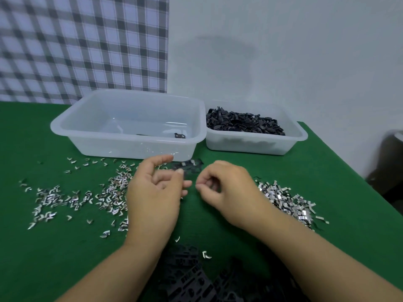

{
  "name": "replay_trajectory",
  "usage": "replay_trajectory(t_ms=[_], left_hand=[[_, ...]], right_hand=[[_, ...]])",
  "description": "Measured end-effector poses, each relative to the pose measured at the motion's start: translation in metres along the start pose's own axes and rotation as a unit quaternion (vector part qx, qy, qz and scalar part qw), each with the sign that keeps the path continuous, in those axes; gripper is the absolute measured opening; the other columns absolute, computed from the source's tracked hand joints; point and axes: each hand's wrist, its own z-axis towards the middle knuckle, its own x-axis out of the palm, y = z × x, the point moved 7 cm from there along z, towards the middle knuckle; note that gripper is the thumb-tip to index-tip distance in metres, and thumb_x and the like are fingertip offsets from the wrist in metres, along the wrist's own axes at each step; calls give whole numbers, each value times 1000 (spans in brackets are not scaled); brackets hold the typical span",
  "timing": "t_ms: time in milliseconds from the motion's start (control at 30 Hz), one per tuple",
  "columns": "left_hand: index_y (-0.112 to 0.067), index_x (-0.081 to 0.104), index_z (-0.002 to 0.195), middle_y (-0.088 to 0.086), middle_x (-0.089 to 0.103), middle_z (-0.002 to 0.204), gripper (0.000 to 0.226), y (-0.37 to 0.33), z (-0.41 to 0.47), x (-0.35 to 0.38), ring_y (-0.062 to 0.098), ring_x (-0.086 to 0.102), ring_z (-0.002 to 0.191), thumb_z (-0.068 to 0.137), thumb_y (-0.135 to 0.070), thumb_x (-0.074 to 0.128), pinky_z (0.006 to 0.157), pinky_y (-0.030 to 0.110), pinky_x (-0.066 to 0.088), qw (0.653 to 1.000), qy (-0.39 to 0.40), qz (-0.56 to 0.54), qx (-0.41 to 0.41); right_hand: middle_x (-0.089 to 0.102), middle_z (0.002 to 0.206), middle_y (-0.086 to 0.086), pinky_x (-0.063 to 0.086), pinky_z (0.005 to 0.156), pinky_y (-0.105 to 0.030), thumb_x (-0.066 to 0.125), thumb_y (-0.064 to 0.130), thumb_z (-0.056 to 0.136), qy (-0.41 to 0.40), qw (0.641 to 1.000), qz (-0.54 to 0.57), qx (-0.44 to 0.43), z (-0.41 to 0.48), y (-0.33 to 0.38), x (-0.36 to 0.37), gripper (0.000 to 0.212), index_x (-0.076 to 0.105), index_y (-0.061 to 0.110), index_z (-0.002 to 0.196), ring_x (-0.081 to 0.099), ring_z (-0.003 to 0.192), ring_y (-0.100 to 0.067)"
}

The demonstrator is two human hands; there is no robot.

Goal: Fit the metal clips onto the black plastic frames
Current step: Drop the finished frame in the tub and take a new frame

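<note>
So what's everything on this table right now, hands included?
left tub: one, translucent white, back left; at least one black frame inside.
right tub: one, white, back right; heaped with black plastic parts.
metal clips: many, silver, scattered left of the hands; denser pile on the right.
black frames: a heap, near edge between the forearms; a few more beyond the fingers.
table cover: one, green.
checked cloth: one, grey and white, back left.
left hand: fingers loosely curled.
right hand: fingertips drawn together; any contents too blurred to tell.

Green table (316, 171): two tubs (130, 147), metal clips (283, 199) (scattered), black plastic frames (187, 275)
</note>
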Motion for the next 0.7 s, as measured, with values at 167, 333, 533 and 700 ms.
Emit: replay_trajectory(t_ms=[167,333,533,700], left_hand=[[-12,64,77,5,72,63,15,5,-9,17,12,72,61,79,1,70,52,14,51,996,75,8,-49],[-13,66,70,7,72,60,17,6,-16,25,16,72,60,77,2,72,53,18,55,991,115,34,-65],[-10,67,69,9,71,57,19,2,-22,32,15,71,54,75,7,71,51,18,55,988,139,35,-64],[-8,68,70,10,71,60,16,0,-25,34,15,71,55,76,7,70,52,18,56,985,155,33,-63]], right_hand=[[58,74,9,43,63,-18,69,11,78,-185,980,42,-53,-36,0,-42,6,67,16,77,53,69,-7],[61,77,5,43,68,-20,68,12,79,-221,973,-12,-66,-48,-1,-42,2,70,12,79,55,75,-12],[61,73,1,43,66,-21,69,12,78,-231,969,-24,-86,-47,0,-39,2,71,12,77,54,72,-15],[61,73,1,43,66,-22,70,13,78,-230,969,-22,-93,-48,-1,-38,2,71,11,77,54,71,-15]])
